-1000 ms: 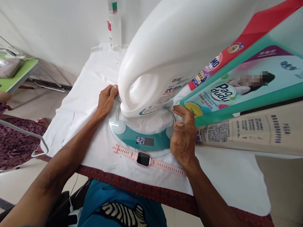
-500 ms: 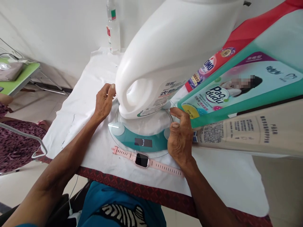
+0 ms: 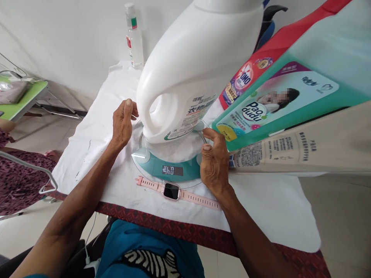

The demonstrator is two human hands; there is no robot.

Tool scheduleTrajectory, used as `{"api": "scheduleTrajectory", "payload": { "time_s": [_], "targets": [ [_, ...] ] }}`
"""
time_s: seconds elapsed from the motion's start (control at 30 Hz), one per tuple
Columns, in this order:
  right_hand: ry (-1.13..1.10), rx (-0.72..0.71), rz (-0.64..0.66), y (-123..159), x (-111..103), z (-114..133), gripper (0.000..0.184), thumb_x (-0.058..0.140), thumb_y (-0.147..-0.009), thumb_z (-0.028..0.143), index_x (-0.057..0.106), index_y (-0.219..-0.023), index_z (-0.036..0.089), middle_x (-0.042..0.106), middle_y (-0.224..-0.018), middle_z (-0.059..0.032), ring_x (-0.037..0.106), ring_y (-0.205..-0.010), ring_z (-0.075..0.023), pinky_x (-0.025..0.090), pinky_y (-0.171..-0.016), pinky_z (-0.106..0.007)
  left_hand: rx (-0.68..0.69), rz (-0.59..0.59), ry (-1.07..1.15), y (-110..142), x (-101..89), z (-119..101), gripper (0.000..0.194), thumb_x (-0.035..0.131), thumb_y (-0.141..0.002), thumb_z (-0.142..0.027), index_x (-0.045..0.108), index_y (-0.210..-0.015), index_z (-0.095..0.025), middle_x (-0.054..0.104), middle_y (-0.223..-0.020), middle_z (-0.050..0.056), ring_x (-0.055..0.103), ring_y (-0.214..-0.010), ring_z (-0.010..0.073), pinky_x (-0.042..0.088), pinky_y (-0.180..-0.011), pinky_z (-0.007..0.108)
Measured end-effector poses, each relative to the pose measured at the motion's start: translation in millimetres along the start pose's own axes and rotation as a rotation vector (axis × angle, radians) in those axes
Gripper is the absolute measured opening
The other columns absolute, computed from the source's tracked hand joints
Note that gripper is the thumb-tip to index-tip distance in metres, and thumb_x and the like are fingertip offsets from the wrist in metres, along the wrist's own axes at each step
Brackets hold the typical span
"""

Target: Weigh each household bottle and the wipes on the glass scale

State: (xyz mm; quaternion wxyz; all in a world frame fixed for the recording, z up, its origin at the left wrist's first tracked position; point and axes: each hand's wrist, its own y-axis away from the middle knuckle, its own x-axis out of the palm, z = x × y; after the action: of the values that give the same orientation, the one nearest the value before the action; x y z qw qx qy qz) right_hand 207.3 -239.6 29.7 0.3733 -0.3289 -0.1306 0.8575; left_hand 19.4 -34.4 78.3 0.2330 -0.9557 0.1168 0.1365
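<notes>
A big white detergent bottle [image 3: 176,77] with a loop handle stands on a round glass scale [image 3: 150,164] with a teal band. Digits are lit on the scale's display [image 3: 172,170]. To the left of the bottle my left hand [image 3: 123,121] is loosely open, a small gap between it and the plastic. My right hand [image 3: 215,162] rests at the scale's right edge, index finger stretched along the rim and thumb apart; it grips nothing that I can see. In front of the scale lies a pink smartwatch [image 3: 171,191] with its strap spread out.
Right of the scale stand a green Paodudu bottle [image 3: 269,104], a red OMO bottle [image 3: 246,73] and a beige printed pack [image 3: 290,150]. A clear bottle [image 3: 135,44] is at the wall. White cloth [image 3: 87,143] covers the table. Another person's patterned clothing [image 3: 23,179] shows at left.
The scale's display has gone from one partial figure to several lit digits. My left hand has drawn slightly away from the white bottle. The view has shifted a little.
</notes>
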Motion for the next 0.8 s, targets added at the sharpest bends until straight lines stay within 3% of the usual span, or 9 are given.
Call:
{"api": "scheduleTrajectory", "payload": {
  "time_s": [0.33,0.63,0.7,0.8],
  "targets": [
    [-0.008,0.019,0.003,-1,1,2,0.090,0.026,-0.099,0.091,0.061,-0.137,0.018,0.069,-0.131,-0.0179,0.066,-0.126,-0.0356,0.051,-0.110,-0.063,-0.001,0.029,0.062,5,0.4,-10,0.056,0.042,-0.106,-0.067,0.053,-0.070,-0.025,0.062,-0.079,0.006,0.062,-0.081,0.0223,0.056,-0.079,0.039],
    [0.011,0.009,0.011,2,-1,0,0.083,0.028,-0.103,0.084,0.061,-0.139,0.017,0.070,-0.133,-0.0188,0.067,-0.127,-0.0356,0.050,-0.109,-0.061,-0.004,0.072,0.099,12,6.0,-51,0.067,0.028,-0.109,-0.071,0.066,-0.080,-0.025,0.069,-0.088,0.010,0.070,-0.095,0.0275,0.060,-0.079,0.042],
    [0.017,0.011,0.019,4,-2,-1,0.078,0.030,-0.105,0.079,0.060,-0.140,0.017,0.069,-0.135,-0.0194,0.066,-0.128,-0.0360,0.050,-0.110,-0.061,-0.016,0.091,0.153,12,7.3,-64,0.069,0.036,-0.105,-0.079,0.065,-0.075,-0.024,0.069,-0.081,0.010,0.072,-0.089,0.0278,0.061,-0.073,0.042],
    [0.021,0.010,0.029,6,-3,-3,0.074,0.033,-0.106,0.075,0.060,-0.142,0.016,0.069,-0.137,-0.0205,0.065,-0.129,-0.0373,0.049,-0.109,-0.062,-0.057,0.123,0.288,13,9.7,-84,0.060,0.069,-0.088,-0.081,0.065,-0.071,-0.023,0.066,-0.070,0.006,0.069,-0.075,0.0244,0.058,-0.062,0.040]
  ]
}}
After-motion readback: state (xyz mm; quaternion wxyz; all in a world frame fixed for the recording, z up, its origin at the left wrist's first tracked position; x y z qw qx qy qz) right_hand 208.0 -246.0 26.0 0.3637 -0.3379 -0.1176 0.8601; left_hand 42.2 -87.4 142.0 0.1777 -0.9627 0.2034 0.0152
